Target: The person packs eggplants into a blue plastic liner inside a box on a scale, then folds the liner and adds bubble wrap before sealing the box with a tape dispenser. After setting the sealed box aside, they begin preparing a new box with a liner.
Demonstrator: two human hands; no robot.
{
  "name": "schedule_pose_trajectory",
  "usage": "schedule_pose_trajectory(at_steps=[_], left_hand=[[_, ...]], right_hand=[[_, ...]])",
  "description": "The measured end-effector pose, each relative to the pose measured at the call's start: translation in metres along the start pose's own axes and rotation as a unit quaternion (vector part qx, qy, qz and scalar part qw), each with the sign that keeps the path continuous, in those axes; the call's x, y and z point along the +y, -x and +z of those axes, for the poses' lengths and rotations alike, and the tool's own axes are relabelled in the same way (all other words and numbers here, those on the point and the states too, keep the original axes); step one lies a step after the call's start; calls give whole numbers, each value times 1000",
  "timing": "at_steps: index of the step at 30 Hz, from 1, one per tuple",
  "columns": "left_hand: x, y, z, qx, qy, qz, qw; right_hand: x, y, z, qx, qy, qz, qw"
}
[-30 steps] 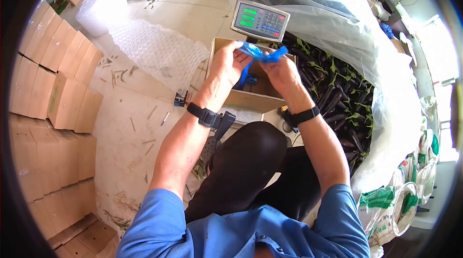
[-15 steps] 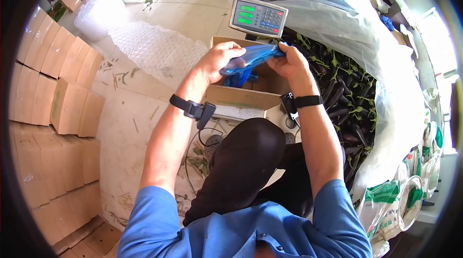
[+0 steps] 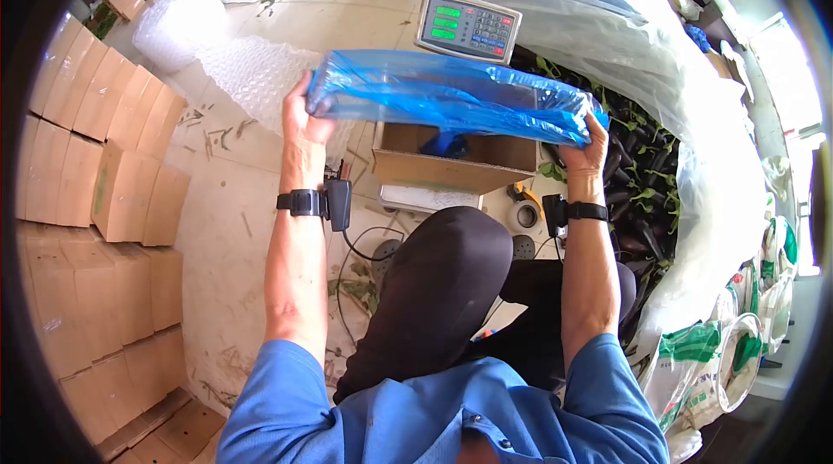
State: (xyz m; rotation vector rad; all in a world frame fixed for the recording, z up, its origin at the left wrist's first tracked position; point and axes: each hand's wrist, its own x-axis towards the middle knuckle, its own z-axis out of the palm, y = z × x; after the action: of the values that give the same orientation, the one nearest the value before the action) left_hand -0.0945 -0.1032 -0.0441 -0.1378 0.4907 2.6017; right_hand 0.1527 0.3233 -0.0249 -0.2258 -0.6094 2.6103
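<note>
A translucent blue plastic bag [image 3: 442, 95] is stretched wide between my two hands, above a cardboard box [image 3: 451, 171]. My left hand [image 3: 307, 117] grips its left end, and my right hand [image 3: 587, 145] is closed on the right end. Inside the open box lies some more blue plastic [image 3: 445, 143]. The box stands on the platform of a scale [image 3: 425, 199], whose lit display panel [image 3: 468, 26] rises behind it. The bag hides the box's far side.
Stacked cartons [image 3: 130, 152] line the left side. A pile of eggplants [image 3: 638, 195] under clear plastic sheeting [image 3: 694, 230] lies on the right. Bubble wrap [image 3: 252, 82] is spread on the floor at back left. A tape roll [image 3: 523, 216] lies right of the box.
My hands have moved apart, left and right, spreading the bunched blue bag into a wide sheet over the box. The tape roll now shows more fully.
</note>
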Motion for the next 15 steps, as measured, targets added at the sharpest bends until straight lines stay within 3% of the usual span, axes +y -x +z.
schedule_pose_trajectory(at_steps=[1,3,4,9,11,12,13,14,15], left_hand=[[-4,1,-4,1,-2,0,1000],[-13,1,-12,-81,-43,-62,994],[-15,0,-6,-49,-69,-66,994],[-24,-32,28,-63,-185,-19,981],[-26,-58,25,-67,-208,-15,976],[-29,-89,-1,-65,-220,-52,972],[-33,-113,-24,-61,-232,-90,967],[-40,-125,-38,-35,-253,-101,962],[-45,-136,-55,-26,-191,-164,967]], right_hand=[[1,0,-4,14,-11,-28,999],[1,-3,-14,-50,22,-19,998],[1,-6,-11,-59,39,-8,997],[-11,-44,-4,-67,123,13,990],[-10,-68,-24,-44,107,61,991],[-7,-84,-48,107,113,70,985],[1,-84,-50,82,119,54,988],[8,-89,-65,123,116,59,984],[15,-92,-80,164,114,63,978]])
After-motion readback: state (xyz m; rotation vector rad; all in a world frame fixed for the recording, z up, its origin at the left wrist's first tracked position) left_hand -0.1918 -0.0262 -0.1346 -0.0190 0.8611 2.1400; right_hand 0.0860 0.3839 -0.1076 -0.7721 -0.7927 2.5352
